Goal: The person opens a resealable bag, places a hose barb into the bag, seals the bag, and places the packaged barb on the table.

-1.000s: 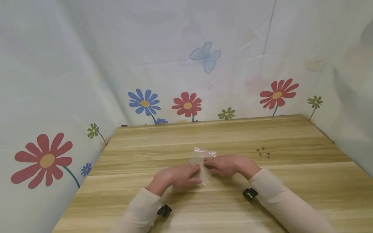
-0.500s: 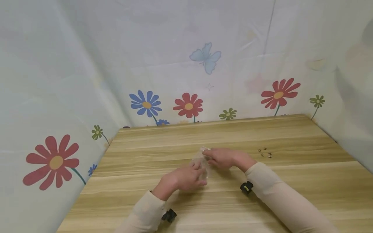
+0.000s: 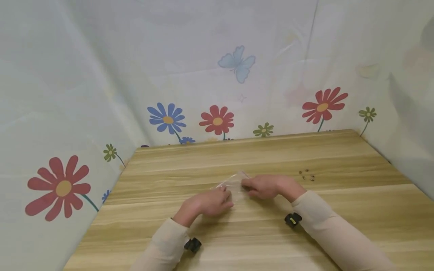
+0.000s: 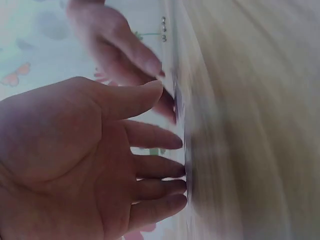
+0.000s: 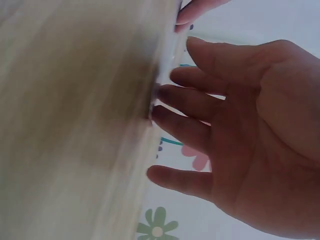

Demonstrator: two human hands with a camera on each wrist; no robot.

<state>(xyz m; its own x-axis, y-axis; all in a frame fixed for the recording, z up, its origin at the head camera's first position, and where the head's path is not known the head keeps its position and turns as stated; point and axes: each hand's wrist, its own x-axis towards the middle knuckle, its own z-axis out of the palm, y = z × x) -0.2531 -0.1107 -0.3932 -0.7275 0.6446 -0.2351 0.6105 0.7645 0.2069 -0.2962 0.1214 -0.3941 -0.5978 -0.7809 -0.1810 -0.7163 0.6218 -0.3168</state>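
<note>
A small clear plastic bag lies flat on the wooden table, one corner toward the far side. My left hand touches its left part with the fingertips. In the left wrist view, the fingers of that left hand are nearly straight, tips down on the bag, thumb apart. On the bag's right part rests my right hand. The right wrist view has the right hand with loosely extended fingers, some tips at the surface and the thumb free. What the bag holds, if anything, cannot be made out.
Several tiny metal pieces, perhaps screws, lie to the right beyond my right hand. The wood-grain table meets a flower-printed curtain at the back and sides. Black wrist devices sit on both sleeves.
The bag has turned on the table, so its far edge now slants and a corner points away. Both hands shifted slightly with it. The small metal pieces stay put.
</note>
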